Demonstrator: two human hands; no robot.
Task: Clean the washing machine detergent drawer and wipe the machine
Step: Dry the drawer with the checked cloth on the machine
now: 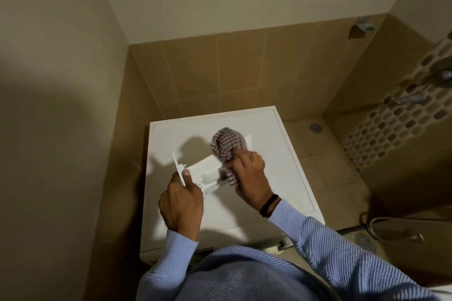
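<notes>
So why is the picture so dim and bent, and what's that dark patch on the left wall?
Head view: light is dim and warm; the patch on the wall is a soft shadow, probably the person's; the drawer throws a sharper shadow on the washer; the wide lens bows the wall edges; the cloth in the right hand is slightly blurred.
</notes>
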